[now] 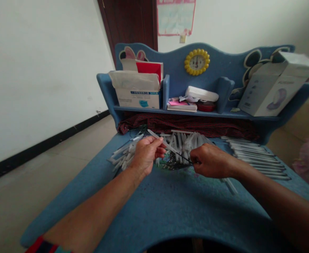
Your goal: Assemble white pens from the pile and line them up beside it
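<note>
My left hand (pixel 147 154) pinches a slim translucent plastic sleeve (pixel 171 148) between thumb and fingers, tilted down to the right. From the sleeve's lower end a thin dark rod (pixel 185 158) runs to my right hand (pixel 209 161), whose closed fingers grip it. How far the rod sits inside the sleeve I cannot tell. Behind both hands lies a heap of translucent sleeves (pixel 180 140), with dark thin pieces (pixel 171 165) in front of it. More pale sleeves (pixel 124 154) are piled beside my left hand. Right of my right hand, several filled sleeves (pixel 260 158) lie in a row.
The blue desk (pixel 170 207) has a raised shelf (pixel 144 110) at its back. On it stand a mask box (pixel 138 93), a stack of papers (pixel 182 107) and a white carton (pixel 270 88). A checkered cloth (pixel 186 124) lies under the shelf. A white wall (pixel 49 59) rises at left.
</note>
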{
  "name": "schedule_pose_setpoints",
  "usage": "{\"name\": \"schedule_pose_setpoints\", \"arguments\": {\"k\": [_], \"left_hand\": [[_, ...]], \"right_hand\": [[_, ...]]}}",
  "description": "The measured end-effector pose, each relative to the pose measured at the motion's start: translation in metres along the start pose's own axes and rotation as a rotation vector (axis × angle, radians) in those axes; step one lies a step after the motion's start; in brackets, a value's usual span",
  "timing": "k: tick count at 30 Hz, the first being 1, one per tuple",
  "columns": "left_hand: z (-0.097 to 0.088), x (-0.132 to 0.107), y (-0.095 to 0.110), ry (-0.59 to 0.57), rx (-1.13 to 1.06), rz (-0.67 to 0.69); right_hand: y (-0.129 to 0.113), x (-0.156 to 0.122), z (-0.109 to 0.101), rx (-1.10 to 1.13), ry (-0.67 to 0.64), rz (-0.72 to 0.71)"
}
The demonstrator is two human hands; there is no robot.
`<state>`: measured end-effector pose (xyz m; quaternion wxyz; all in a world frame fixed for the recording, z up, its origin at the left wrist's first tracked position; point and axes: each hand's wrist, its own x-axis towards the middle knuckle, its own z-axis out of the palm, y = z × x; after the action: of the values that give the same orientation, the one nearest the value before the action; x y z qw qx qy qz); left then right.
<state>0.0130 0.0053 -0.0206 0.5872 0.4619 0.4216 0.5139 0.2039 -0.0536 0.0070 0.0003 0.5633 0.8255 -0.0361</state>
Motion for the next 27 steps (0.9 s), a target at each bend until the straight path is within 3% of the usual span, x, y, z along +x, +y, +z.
{"name": "schedule_pose_setpoints", "arguments": {"k": [8, 12, 15, 17, 19, 27], "left_hand": [[0.001, -0.002, 0.0, -0.055, -0.103, -0.124], [-0.003, 0.003, 0.007, -0.017, -0.259, -0.187], [-0.008, 0.008, 0.014, -0.002, -0.423, -0.207], [-0.012, 0.012, 0.021, 0.01, -0.529, -0.194], [-0.017, 0.015, 0.027, 0.02, -0.601, -0.168], [-0.034, 0.022, 0.044, 0.019, -0.739, -0.086]], "right_hand": [[-0.023, 0.016, -0.021, -0.241, 0.111, 0.025], [-0.04, 0.018, -0.026, -0.353, 0.389, 0.005], [-0.047, 0.014, -0.023, -0.319, 0.645, -0.144], [-0.049, 0.011, -0.018, -0.257, 0.732, -0.257], [-0.048, 0.011, -0.012, -0.201, 0.702, -0.31], [-0.041, 0.033, 0.021, -0.158, 0.282, -0.277]]}}
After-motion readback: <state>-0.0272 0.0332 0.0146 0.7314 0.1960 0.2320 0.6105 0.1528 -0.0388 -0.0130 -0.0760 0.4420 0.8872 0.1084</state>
